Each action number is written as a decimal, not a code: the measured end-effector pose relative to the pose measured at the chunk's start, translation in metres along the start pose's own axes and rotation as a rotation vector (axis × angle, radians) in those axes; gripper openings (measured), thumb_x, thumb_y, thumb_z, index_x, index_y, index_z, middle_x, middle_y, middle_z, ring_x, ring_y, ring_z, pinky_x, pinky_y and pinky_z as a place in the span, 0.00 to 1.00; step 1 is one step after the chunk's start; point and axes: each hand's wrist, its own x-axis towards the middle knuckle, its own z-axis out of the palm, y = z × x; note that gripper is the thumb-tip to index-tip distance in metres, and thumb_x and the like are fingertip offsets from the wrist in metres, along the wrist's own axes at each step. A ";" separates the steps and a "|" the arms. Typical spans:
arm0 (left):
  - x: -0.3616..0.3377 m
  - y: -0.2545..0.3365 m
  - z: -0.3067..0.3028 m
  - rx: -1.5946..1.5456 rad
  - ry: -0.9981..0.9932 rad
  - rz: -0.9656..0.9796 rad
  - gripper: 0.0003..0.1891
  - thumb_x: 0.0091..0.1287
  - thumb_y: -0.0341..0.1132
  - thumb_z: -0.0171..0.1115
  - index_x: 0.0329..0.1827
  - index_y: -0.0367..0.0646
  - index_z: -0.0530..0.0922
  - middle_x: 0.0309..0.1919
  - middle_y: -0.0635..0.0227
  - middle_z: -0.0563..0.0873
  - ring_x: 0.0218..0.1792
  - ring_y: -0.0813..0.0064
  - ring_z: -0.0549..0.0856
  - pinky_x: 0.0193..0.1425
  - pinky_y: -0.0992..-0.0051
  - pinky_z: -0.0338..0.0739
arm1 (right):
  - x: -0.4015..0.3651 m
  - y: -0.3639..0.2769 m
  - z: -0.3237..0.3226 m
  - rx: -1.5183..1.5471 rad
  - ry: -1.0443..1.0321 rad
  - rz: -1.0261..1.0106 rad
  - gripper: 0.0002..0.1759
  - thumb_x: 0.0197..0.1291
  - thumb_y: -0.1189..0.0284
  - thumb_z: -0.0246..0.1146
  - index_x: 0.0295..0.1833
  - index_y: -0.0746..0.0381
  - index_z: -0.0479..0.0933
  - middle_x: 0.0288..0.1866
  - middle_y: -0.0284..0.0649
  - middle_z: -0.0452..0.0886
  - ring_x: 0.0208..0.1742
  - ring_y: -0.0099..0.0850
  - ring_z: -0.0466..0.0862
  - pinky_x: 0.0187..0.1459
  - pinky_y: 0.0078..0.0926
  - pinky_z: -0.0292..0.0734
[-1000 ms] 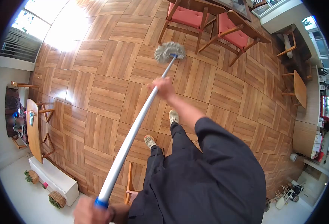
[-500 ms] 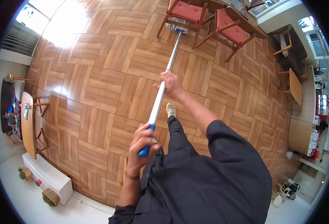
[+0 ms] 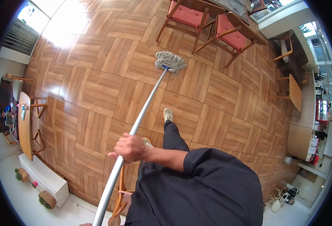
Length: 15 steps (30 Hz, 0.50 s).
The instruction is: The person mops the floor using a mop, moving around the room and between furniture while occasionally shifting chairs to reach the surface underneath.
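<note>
The grey string mop [image 3: 170, 61] has its head on the brown wood-patterned floor [image 3: 98, 86], withdrawn from beneath the red-cushioned wooden chair [image 3: 185, 14]; the stroke has returned to open floor. Right hand [image 3: 130, 147]: fingers closed around the silver tubular handle [image 3: 148, 103]. Left hand [image 3: 85, 225]: mostly out of frame; finger state cannot be determined.

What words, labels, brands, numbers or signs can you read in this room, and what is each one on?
No text can be read.
Red-fronted object by the counter: any marking is too small and blurred.
Small items nearby: too small to read.
Mop handle: no lettering shows.
</note>
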 end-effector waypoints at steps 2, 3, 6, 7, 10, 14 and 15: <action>0.002 -0.044 0.008 0.115 0.033 -0.029 0.15 0.69 0.38 0.61 0.23 0.54 0.69 0.16 0.80 0.70 0.20 0.83 0.70 0.27 0.78 0.68 | 0.004 0.048 -0.016 -0.026 0.118 -0.035 0.19 0.61 0.65 0.69 0.20 0.53 0.72 0.15 0.31 0.70 0.17 0.31 0.73 0.24 0.32 0.66; -0.007 -0.064 0.008 0.172 0.046 -0.038 0.15 0.70 0.39 0.60 0.24 0.53 0.69 0.16 0.79 0.70 0.20 0.82 0.70 0.28 0.76 0.69 | 0.005 0.080 -0.026 -0.073 0.146 -0.071 0.17 0.61 0.67 0.69 0.20 0.52 0.73 0.15 0.31 0.71 0.17 0.31 0.74 0.23 0.32 0.66; -0.014 -0.152 0.024 0.378 0.124 -0.197 0.04 0.59 0.23 0.63 0.27 0.37 0.76 0.23 0.59 0.83 0.19 0.64 0.79 0.32 0.66 0.75 | 0.007 0.184 -0.078 -0.368 0.055 -0.084 0.13 0.60 0.69 0.69 0.23 0.53 0.77 0.14 0.33 0.71 0.17 0.33 0.75 0.23 0.34 0.71; -0.016 -0.177 0.033 0.528 0.076 -0.365 0.10 0.63 0.35 0.61 0.32 0.37 0.71 0.33 0.58 0.83 0.41 0.57 0.85 0.51 0.55 0.79 | -0.002 0.220 -0.088 -0.316 0.060 0.031 0.12 0.63 0.65 0.66 0.25 0.52 0.78 0.18 0.34 0.77 0.23 0.36 0.81 0.32 0.38 0.77; -0.038 -0.257 0.036 0.341 -0.014 -0.540 0.06 0.65 0.19 0.61 0.34 0.39 0.74 0.37 0.63 0.82 0.57 0.56 0.83 0.67 0.55 0.73 | -0.023 0.285 -0.120 -0.533 -0.133 0.390 0.14 0.65 0.59 0.65 0.31 0.56 0.79 0.32 0.42 0.84 0.47 0.43 0.85 0.51 0.44 0.78; -0.053 -0.255 0.047 0.302 0.056 -0.501 0.05 0.67 0.22 0.61 0.36 0.39 0.73 0.37 0.64 0.82 0.58 0.57 0.82 0.67 0.56 0.72 | -0.029 0.269 -0.124 -0.585 -0.154 0.546 0.18 0.64 0.55 0.66 0.34 0.59 0.79 0.47 0.48 0.85 0.68 0.48 0.77 0.66 0.45 0.73; -0.054 -0.235 0.039 0.313 0.054 -0.503 0.05 0.68 0.24 0.61 0.36 0.39 0.73 0.37 0.63 0.83 0.58 0.58 0.82 0.67 0.56 0.72 | -0.026 0.252 -0.117 -0.548 -0.182 0.585 0.19 0.63 0.54 0.67 0.35 0.60 0.79 0.49 0.49 0.85 0.72 0.49 0.74 0.68 0.45 0.72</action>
